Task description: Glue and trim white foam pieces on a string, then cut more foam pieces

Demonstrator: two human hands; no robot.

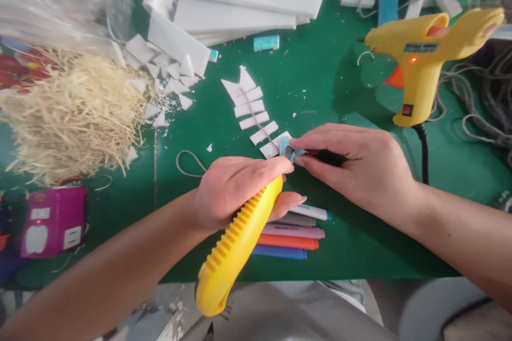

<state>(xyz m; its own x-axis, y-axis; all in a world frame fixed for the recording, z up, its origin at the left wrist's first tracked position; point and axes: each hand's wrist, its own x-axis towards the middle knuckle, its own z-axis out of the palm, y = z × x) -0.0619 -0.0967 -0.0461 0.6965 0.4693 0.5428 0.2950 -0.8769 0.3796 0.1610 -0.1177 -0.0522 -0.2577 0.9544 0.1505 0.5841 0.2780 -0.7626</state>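
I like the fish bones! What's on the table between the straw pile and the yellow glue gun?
In the head view, between the straw pile and glue gun: white foam scraps, then the foam fishbone on green table.

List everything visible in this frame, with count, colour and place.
utility knife: one, yellow, in left hand
small piece: one, teal, pinched by right fingers
foam strips on string: several, white, centre of green mat
glue gun: one, yellow, upper right
markers: about five, mixed colours, under the hands
foam boards: stack, white, top centre
straw pile: one, tan, left
power strip: one, magenta, lower left
left hand: one
right hand: one
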